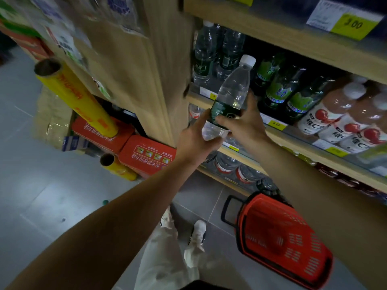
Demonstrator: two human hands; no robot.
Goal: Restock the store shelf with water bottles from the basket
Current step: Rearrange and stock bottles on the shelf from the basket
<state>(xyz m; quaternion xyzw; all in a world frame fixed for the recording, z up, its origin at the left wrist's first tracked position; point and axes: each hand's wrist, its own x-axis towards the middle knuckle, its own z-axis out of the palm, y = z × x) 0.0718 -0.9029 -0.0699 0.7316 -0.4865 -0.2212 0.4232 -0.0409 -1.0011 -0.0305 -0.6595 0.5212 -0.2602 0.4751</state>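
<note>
A water bottle (231, 97) is gripped at its base by the left hand (196, 137) and round its green label by the right hand (245, 120), tilted before the shelf (276, 130). Placement is judged under way; open room is seen beside the standing bottles (215, 57), under the upper board's edge. The basket (280, 237) is left on the floor.

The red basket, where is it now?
In the head view, the red basket lies on the floor at lower right, below the shelf, beside the person's shoe.

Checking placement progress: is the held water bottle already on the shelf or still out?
Out. The water bottle, tilted, is held by both the left hand and right hand before the shelf.
</note>
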